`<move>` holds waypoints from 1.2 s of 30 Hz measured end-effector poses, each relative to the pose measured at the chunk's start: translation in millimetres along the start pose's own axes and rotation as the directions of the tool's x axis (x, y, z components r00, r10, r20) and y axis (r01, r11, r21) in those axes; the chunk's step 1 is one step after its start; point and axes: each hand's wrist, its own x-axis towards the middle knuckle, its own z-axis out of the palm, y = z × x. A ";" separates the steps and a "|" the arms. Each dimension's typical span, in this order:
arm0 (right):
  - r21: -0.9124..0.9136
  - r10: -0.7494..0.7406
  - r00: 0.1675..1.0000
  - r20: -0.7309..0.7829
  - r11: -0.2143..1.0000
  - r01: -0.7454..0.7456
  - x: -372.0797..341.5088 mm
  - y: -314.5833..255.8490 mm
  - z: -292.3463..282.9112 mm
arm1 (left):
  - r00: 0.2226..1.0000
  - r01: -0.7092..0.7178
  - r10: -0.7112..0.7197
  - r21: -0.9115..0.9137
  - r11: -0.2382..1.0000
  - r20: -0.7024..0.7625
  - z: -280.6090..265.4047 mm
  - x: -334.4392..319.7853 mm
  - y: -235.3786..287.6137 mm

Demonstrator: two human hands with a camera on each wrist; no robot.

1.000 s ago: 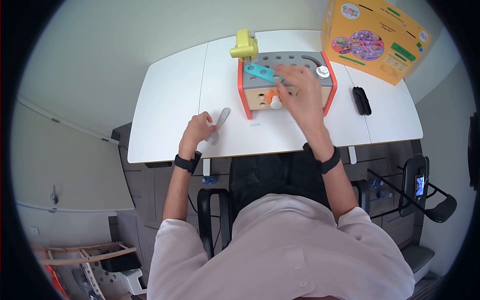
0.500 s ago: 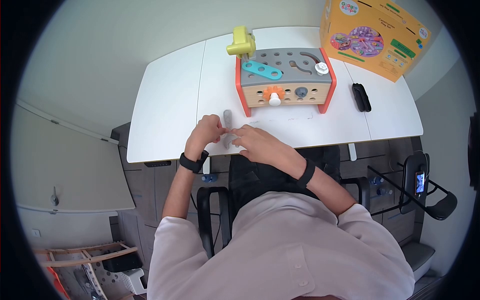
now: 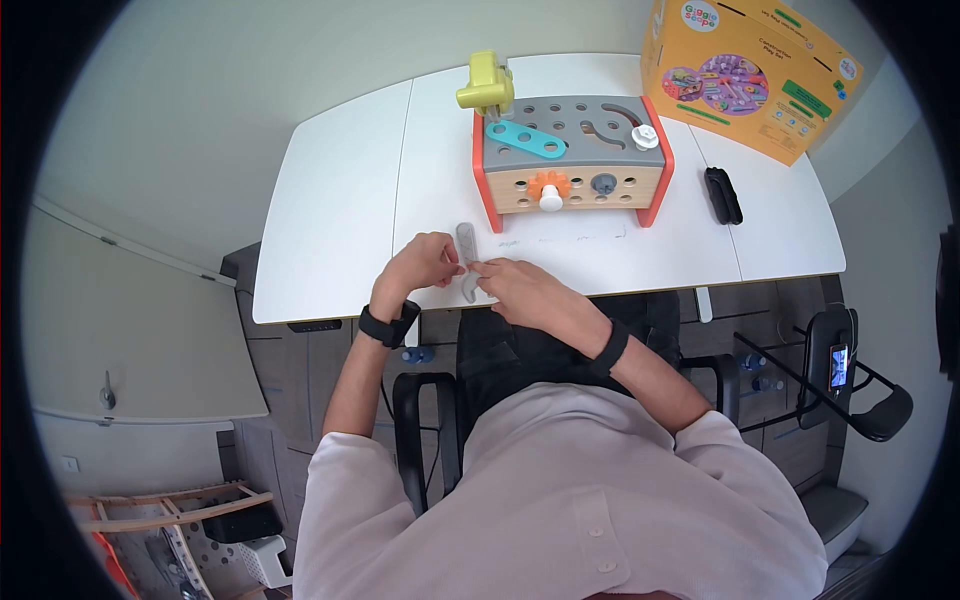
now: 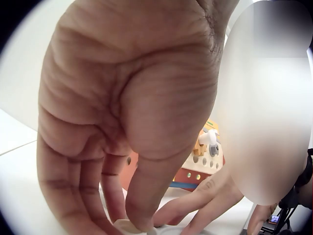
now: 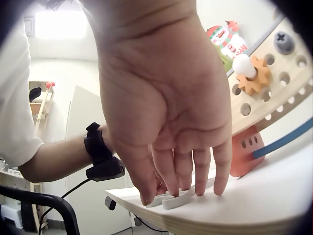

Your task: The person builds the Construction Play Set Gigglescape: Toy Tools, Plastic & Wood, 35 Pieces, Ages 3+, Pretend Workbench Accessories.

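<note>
A grey toy wrench (image 3: pixel 465 240) lies on the white table near its front edge, its curved open end towards the person. My left hand (image 3: pixel 422 264) is on its left side, with thumb and fingertips pinching it around the middle. From the other side my right hand (image 3: pixel 530 295) reaches in, fingertips at the wrench and close to the left fingers. In the right wrist view, the right fingers (image 5: pixel 201 171) point straight down beside the wrench (image 5: pixel 177 200), the thumb near its end. Part of the wrench is hidden behind both hands.
Behind the hands stands a toy workbench (image 3: pixel 570 155) with an orange gear (image 3: pixel 537 184), a grey screw (image 3: pixel 603 184), a teal strip (image 3: pixel 525 139) and a lime-green piece (image 3: pixel 486 88). An orange box (image 3: pixel 745 130) and a black case (image 3: pixel 722 195) are to the right.
My right hand has come from over the workbench down and left to the wrench. The wrench has shifted slightly right and turned from its earlier slant. My left hand has moved slightly right.
</note>
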 end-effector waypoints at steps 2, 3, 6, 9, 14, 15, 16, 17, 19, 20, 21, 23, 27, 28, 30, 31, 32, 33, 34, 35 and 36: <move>0.003 0.006 1.000 -0.007 1.000 -0.006 -1.7 0.7 -0.6 | 1.000 -0.003 0.003 0.017 1.000 -0.006 0.9 0.6 0.0; 0.003 0.006 1.000 -0.008 1.000 -0.006 -2.0 0.7 -1.4 | 1.000 -0.006 0.007 0.035 0.999 -0.012 1.4 1.3 -0.2; 0.026 0.061 0.998 0.013 0.998 -0.062 -2.7 0.6 -4.0 | 0.999 -0.030 0.032 0.033 0.999 -0.044 4.5 4.4 -5.8; 0.080 0.120 0.993 0.021 0.989 -0.122 -2.6 4.8 0.2 | 0.998 -0.040 0.042 0.038 0.998 -0.043 5.2 5.4 -8.0; 0.093 0.128 0.991 -0.023 0.988 -0.126 -7.3 6.1 -4.8 | 0.996 -0.039 0.045 0.083 0.996 -0.071 6.2 3.0 -5.2; 0.093 0.129 0.991 -0.024 0.988 -0.126 -8.1 6.4 -6.7 | 0.995 -0.035 0.045 0.109 0.993 -0.084 6.8 2.5 -4.3; 0.084 0.130 0.991 -0.026 0.988 -0.128 -8.6 7.0 -8.9 | 0.995 -0.036 0.046 0.109 0.993 -0.084 7.5 2.0 -3.0; 0.075 0.132 0.991 -0.027 0.989 -0.129 -8.9 8.0 -10.3 | 0.994 -0.036 0.052 0.154 0.987 -0.097 8.2 1.5 -1.7; 0.098 0.129 0.991 -0.047 0.987 -0.124 -9.2 10.8 -11.5 | 0.992 -0.036 0.059 0.199 0.979 -0.110 8.6 2.1 -1.8; 0.119 0.126 0.990 -0.066 0.986 -0.117 -9.2 11.4 -12.1 | 0.991 -0.042 0.068 0.217 0.975 -0.115 9.3 3.0 -3.6; 0.119 0.126 0.990 -0.065 0.986 -0.118 -9.2 11.6 -12.9 | 0.990 -0.048 0.078 0.234 0.971 -0.119 9.8 3.7 -4.9; 0.128 0.162 0.985 -0.064 0.980 -0.153 -9.9 9.0 -17.6 | 0.989 -0.057 0.087 0.238 0.970 -0.121 9.9 3.1 -4.7; 0.119 0.213 0.977 -0.028 0.971 -0.208 -15.7 7.1 -24.7 | 0.989 -0.059 0.090 0.242 0.968 -0.118 9.6 1.8 -3.3; 0.103 0.209 0.977 -0.037 0.973 -0.204 -18.5 8.1 -25.1 | 0.989 -0.058 0.089 0.242 0.969 -0.118 9.5 1.8 -3.8; 0.086 0.205 0.978 -0.045 0.976 -0.201 -24.5 13.8 -23.9 | 0.987 -0.074 0.106 0.245 0.967 -0.120 9.6 1.6 -5.6; 0.074 0.184 0.980 -0.074 0.981 -0.178 -27.7 16.7 -23.3 | 0.987 -0.074 0.106 0.244 0.967 -0.119 9.6 1.0 -5.9; 0.060 0.162 0.981 -0.104 0.986 -0.156 -30.4 18.9 -23.2 | 0.987 -0.078 0.110 0.249 0.965 -0.117 9.3 0.4 -5.9; 0.060 0.163 0.981 -0.103 0.986 -0.158 -33.9 21.1 -24.7 | 0.987 -0.081 0.114 0.253 0.964 -0.116 9.1 0.0 -5.4; 0.068 0.217 0.975 -0.045 0.974 -0.214 -37.4 16.7 -35.0 | 0.987 -0.083 0.115 0.252 0.964 -0.115 8.6 -1.3 -3.0; 0.073 0.270 0.963 0.014 0.960 -0.270 -40.0 15.2 -41.0 | 0.986 -0.089 0.121 0.247 0.965 -0.116 8.0 -3.4 -0.7; 0.072 0.271 0.963 0.013 0.960 -0.271 -41.3 17.5 -42.3 | 0.985 -0.095 0.127 0.242 0.966 -0.119 6.7 -6.1 2.0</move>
